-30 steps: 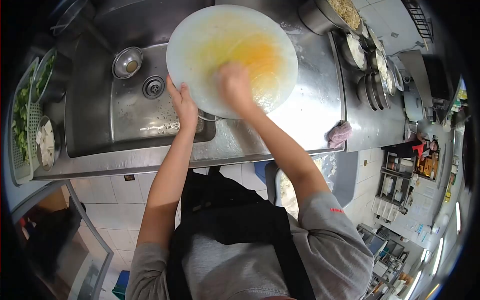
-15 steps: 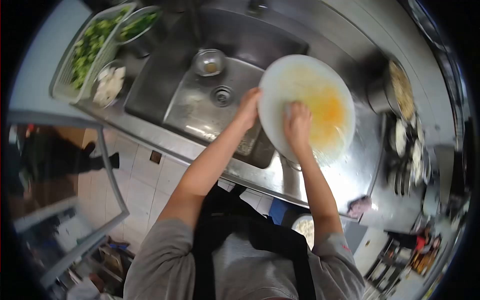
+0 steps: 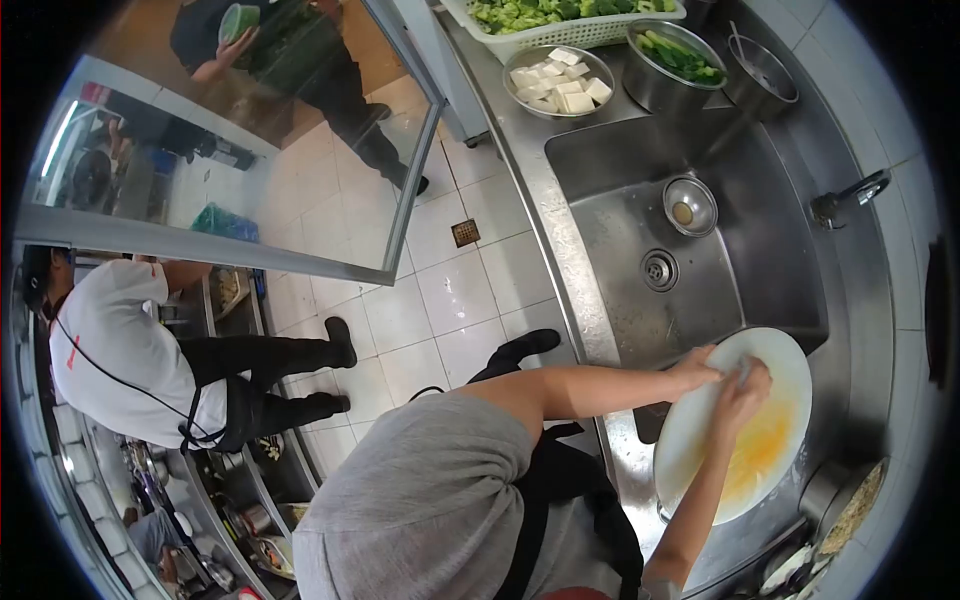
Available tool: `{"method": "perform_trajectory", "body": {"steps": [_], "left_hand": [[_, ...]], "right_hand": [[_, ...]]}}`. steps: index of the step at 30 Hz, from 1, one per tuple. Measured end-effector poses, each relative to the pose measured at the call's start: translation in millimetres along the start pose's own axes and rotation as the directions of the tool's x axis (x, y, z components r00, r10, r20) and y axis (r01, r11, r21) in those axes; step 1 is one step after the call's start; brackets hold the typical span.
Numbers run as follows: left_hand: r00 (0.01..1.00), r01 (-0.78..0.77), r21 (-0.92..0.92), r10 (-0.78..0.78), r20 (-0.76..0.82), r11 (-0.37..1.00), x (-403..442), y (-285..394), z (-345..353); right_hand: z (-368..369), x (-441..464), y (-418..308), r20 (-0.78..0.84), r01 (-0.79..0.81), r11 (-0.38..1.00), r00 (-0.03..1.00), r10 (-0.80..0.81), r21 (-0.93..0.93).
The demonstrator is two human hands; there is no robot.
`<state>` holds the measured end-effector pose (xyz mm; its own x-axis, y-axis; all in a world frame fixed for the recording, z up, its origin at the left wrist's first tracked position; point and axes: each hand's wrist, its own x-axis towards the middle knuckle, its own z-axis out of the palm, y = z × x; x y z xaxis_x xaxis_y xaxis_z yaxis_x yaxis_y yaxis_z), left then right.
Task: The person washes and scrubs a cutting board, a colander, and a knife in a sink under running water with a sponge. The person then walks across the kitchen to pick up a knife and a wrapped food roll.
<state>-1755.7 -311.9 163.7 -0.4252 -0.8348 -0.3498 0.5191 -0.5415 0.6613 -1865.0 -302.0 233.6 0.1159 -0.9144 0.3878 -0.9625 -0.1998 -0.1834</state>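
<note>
A round white cutting board [image 3: 690, 440] with a yellow-orange stain is tilted over the right end of the sink. My left hand [image 3: 697, 368] grips its edge on the sink side, fingers closed around the rim. Close beside it, my right hand [image 3: 742, 395] is closed on a small greyish scouring pad [image 3: 745, 368], held against the board's face. The pad is mostly covered by my fingers. Below the left hand, part of the sink [image 3: 640, 330] is hidden by the board and arm.
A metal bowl [image 3: 690, 205] sits in the sink near the drain. Tofu cubes in a bowl [image 3: 560, 80], a pot of greens [image 3: 675, 65] and a broccoli basket [image 3: 600, 35] line the counter. A faucet [image 3: 850, 198] juts out. A co-worker [image 3: 140, 350] stands behind, near a glass door [image 3: 250, 240].
The head view has swung left, bringing the glass door and co-worker into sight. My right hand has shifted from the board's middle to near its rim, beside my left hand.
</note>
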Motion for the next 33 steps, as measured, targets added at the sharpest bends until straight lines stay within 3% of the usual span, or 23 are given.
{"method": "perform_trajectory", "body": {"steps": [2, 4, 6, 7, 8, 9, 10, 11, 13, 14, 18, 19, 20, 21, 22, 23, 24, 25, 27, 28, 29, 31, 33], "left_hand": [[0.996, -0.042, -0.049, 0.045, 0.079, 0.998, -5, -3, -6], [0.995, -0.054, -0.046, 0.058, 0.078, 0.997, -12, -8, -7], [0.982, -0.176, -0.048, 0.179, 0.066, 0.983, -12, -17, -3], [0.996, -0.072, -0.027, 0.073, 0.054, 0.997, -16, -7, 1], [0.983, -0.062, 0.314, 0.113, -0.145, 0.947, 20, -60, -13], [0.997, -0.028, 0.063, 0.033, -0.075, 0.998, 3, -28, -1], [0.996, 0.037, -0.066, -0.043, -0.084, 0.997, 2, -27, -3], [0.992, 0.06, 0.007, -0.059, -0.108, 0.998, 13, -39, -10], [0.984, 0.112, -0.025, -0.114, -0.139, 0.993, 2, -26, -3], [0.991, 0.09, -0.033, -0.093, -0.093, 0.995, 3, -30, -5], [0.973, 0.219, -0.107, -0.225, -0.048, 0.97, -1, -18, 8], [0.973, 0.233, -0.21, -0.226, 0.057, 0.95, 7, -30, 1], [0.978, 0.208, -0.127, -0.205, 0.036, 0.97, 3, -26, 4], [0.976, 0.219, -0.087, -0.217, 0.033, 0.972, 4, -25, -2], [0.975, 0.222, -0.057, -0.221, 0.013, 0.974, -2, -17, 1], [0.983, 0.183, -0.063, -0.182, 0.016, 0.981, -6, -12, -1], [0.992, 0.127, -0.071, -0.126, 0.014, 0.989, -6, -10, -4], [0.994, 0.112, -0.053, -0.111, 0.018, 0.992, -3, -9, -11], [0.991, 0.121, -0.023, -0.119, 0.056, 0.992, -7, -12, -7], [0.994, 0.103, 0.032, -0.104, 0.028, 0.994, -13, -7, -2], [0.997, 0.08, 0.081, -0.08, -0.008, 0.993, -16, -4, 4], [0.996, 0.086, 0.107, -0.083, -0.03, 0.991, -20, -7, 8], [0.994, 0.098, 0.138, -0.091, -0.053, 0.986, -25, -14, 10]], "right_hand": [[4, -3, 45, -0.009, 0.081, 0.991, 0.997, -0.081, 0.106], [15, -4, 130, -0.203, -0.234, 0.97, 0.955, 0.217, -0.061], [-3, 18, 140, -0.2, -0.647, 0.69, 0.76, 0.619, -0.323], [18, 5, 170, -0.255, -0.411, 0.836, 0.907, 0.335, -0.364], [43, -16, 203, -0.279, -0.149, 0.892, 0.96, 0.027, -0.426], [52, -16, 167, -0.348, -0.03, 0.994, 0.937, -0.007, -0.101], [36, -1, 92, -0.087, -0.228, 0.964, 0.972, 0.217, -0.137], [40, 2, 49, -0.068, -0.099, 0.97, 0.994, 0.086, -0.222], [19, -5, 1, -0.036, 0.039, 0.999, 0.999, -0.04, -0.034], [7, -1, 8, -0.09, 0.031, 0.998, 0.995, -0.035, -0.048], [10, 6, 167, -0.31, -0.45, 0.846, 0.879, 0.362, -0.287], [16, 2, 165, -0.253, -0.48, 0.778, 0.877, 0.409, -0.405], [31, 5, 150, -0.185, -0.495, 0.701, 0.862, 0.473, -0.513], [43, 2, 116, -0.256, -0.448, 0.768, 0.894, 0.368, -0.457], [20, -1, 49, -0.156, -0.328, 0.728, 0.942, 0.296, -0.601], [8, -12, 7, -0.173, -0.238, 0.78, 0.97, 0.168, -0.579], [5, -29, -13, -0.234, -0.122, 0.958, 0.97, 0.06, -0.259], [-7, -44, -9, -0.241, -0.166, 0.942, 0.966, 0.096, -0.291], [-31, -88, 3, -0.05, -0.22, 0.888, 0.974, 0.219, -0.403], [-28, -112, 52, -0.219, -0.262, 0.931, 0.953, 0.208, -0.253], [-50, -119, 86, -0.186, -0.434, 0.861, 0.899, 0.396, -0.265], [-52, -110, 141, -0.543, -0.662, 0.691, 0.708, 0.451, -0.289], [-20, -80, 134, -0.521, -0.757, 0.568, 0.643, 0.561, -0.322]]}}
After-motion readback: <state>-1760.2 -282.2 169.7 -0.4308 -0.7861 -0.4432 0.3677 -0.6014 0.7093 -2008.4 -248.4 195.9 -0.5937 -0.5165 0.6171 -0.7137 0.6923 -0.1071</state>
